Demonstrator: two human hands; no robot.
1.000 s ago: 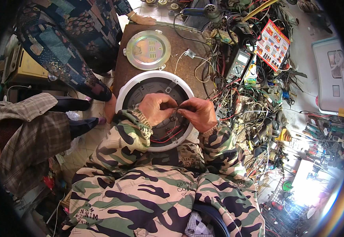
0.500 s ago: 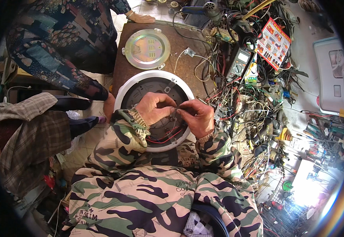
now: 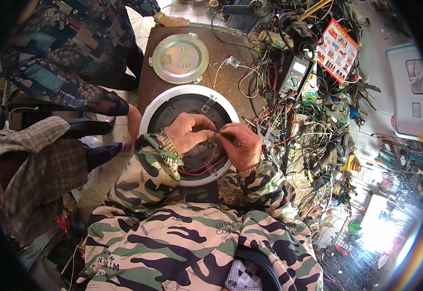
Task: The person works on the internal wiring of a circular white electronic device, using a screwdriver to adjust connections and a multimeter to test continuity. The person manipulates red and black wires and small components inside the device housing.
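Observation:
A round housing with a white rim and a dark inside sits at the table's near side, against my body. Above its opening, my left hand and my right hand meet fingertip to fingertip. Both are closed in a pinch on a thin wire that runs down into the housing; its end is hidden by the fingers. Red wires curve along the near inner side of the housing. Past the housing lies a round, shiny metal plate with slots and small tabs at its edge.
A small white connector on a lead lies on the brown table. Heaped to the right are tangled cables, a multimeter and a red-and-white printed sheet. At the left stands a person, one hand on the table's far edge.
My hands stay pinched together over the housing, with only a slight shift of the right fingers. The person at the left has moved a little to the left.

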